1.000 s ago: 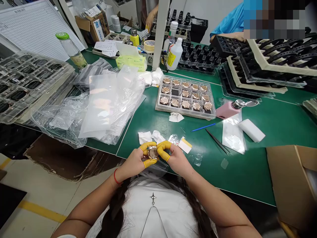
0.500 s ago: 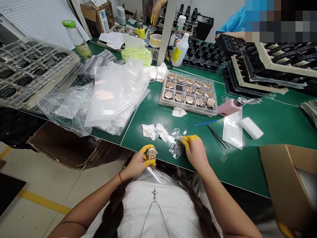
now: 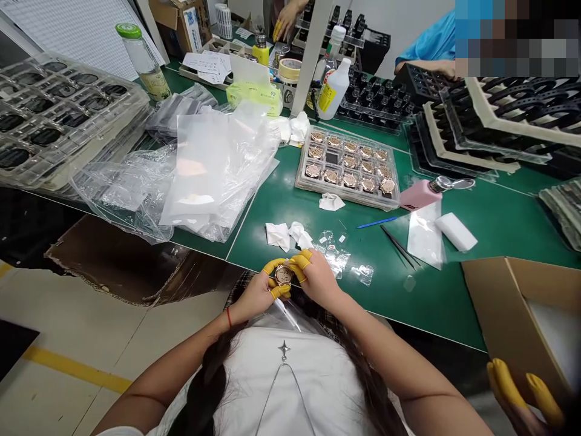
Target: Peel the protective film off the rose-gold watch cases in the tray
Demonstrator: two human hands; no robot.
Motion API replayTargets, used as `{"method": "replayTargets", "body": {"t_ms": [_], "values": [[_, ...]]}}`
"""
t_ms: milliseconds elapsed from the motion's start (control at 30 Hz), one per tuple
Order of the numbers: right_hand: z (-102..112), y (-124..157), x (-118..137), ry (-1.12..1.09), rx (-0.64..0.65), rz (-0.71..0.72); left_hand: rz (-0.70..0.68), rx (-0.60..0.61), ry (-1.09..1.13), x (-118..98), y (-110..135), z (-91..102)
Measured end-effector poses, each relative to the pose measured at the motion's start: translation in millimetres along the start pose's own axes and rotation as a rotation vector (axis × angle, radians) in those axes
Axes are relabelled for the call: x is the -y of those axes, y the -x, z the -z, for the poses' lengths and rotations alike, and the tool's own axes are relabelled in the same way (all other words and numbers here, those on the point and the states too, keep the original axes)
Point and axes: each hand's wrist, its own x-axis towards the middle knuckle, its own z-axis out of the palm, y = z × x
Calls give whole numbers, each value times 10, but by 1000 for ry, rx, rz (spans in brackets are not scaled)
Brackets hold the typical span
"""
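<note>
My left hand (image 3: 255, 297), with yellow finger cots, grips a round rose-gold watch case (image 3: 284, 277) by its rim, the marked back facing up. Close against the case's upper right edge is my right hand (image 3: 320, 280), its fingers in yellow cots pinched together. Whatever sits between those fingertips is too small and covered to make out. Crumpled white wipes (image 3: 278, 235) lie just beyond my hands. Clear film pieces (image 3: 338, 262) are scattered to the right of them. Farther right are black tweezers (image 3: 400, 247) and a blue stick (image 3: 376, 222).
A clear tray (image 3: 345, 198) of rose-gold watch cases stands beyond the wipes. Plastic bags (image 3: 200, 175) cover the left side. A pink bottle (image 3: 422, 195) and cardboard box (image 3: 492, 303) are rightward. Another person's hand (image 3: 521, 396) shows at lower right, another hand (image 3: 287, 23) far back.
My right hand has moved left from the clear film to the watch case. A clear film piece now lies farther right. Another person's hand has appeared by the cardboard box.
</note>
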Motion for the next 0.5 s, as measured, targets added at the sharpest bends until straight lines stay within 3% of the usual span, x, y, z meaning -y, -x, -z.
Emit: {"method": "replayTargets", "body": {"t_ms": [100, 267, 500], "values": [[140, -50, -46, -101, 42, 54, 0, 8, 8, 20, -7, -1], [205, -34, 69, 96, 146, 258, -23, 23, -5, 63, -16, 18], [186, 134, 34, 150, 81, 420, -21, 37, -45, -11, 3, 17]]}}
